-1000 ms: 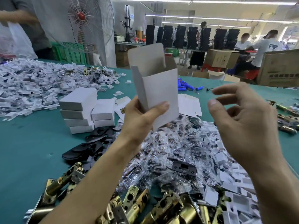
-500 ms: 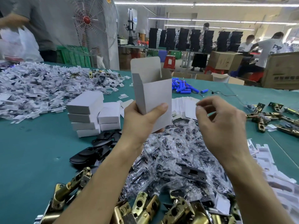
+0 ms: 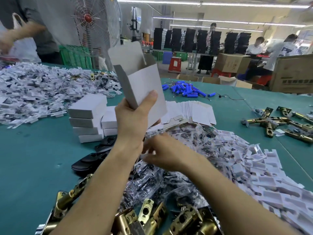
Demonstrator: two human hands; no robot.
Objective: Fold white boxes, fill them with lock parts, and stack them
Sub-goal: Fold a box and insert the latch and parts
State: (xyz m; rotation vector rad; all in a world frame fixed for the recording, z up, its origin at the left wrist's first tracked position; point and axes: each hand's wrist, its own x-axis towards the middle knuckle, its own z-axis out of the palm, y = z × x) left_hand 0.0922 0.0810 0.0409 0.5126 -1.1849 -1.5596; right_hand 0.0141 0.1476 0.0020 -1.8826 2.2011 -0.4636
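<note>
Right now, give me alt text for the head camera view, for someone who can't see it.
The left hand holds an open white cardboard box upright above a green table, while the right hand reaches into a pile of clear plastic bags of small parts. Stacked closed white boxes stand to the left; brass lock latches lie nearest the camera.

A red-hubbed fan stands behind the green table, blue batteries lying farther right.
</note>
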